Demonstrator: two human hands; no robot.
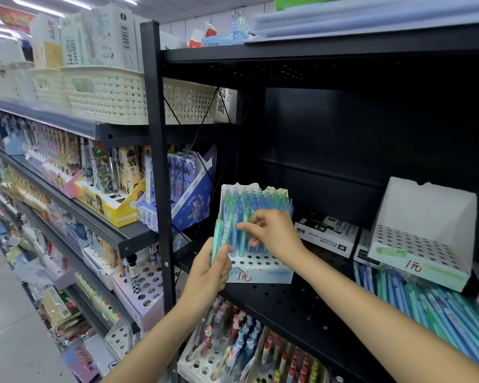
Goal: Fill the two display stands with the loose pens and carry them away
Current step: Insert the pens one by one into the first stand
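While both hands work at the black shelf, the scene reads as follows.

Filled stand [256,261]: white perforated tiers, front panel marked "1元"; it sits on the perforated black shelf [285,302], left of centre.
Pens in stand [234,205]: blue and green barrels, long axes upright, leaning slightly back, rows stepped toward the rear.
Right hand [271,233]: fingers curled, tips pinching a green pen [242,240] among the front rows; the exact hole is hidden by the fingers.
Left hand [209,272]: fingers and thumb wrapped round a bundle of pens [223,233], long axes near vertical, tips upward, just left of the stand; one barrel carries a barcode sticker, unreadable.
Empty stand [423,244]: to the right, holes vacant, front marked "1元" with a green label too blurred to read.
Loose pens [437,308]: blue and green heap lying flat in front of it, running toward the lower right, cut off by the frame edge.
Marker box [327,236]: between the stands, printed "PERMANENT MARKER".
Blue carton [191,208]: neighbouring shelf, printed "ENJOY TIME".
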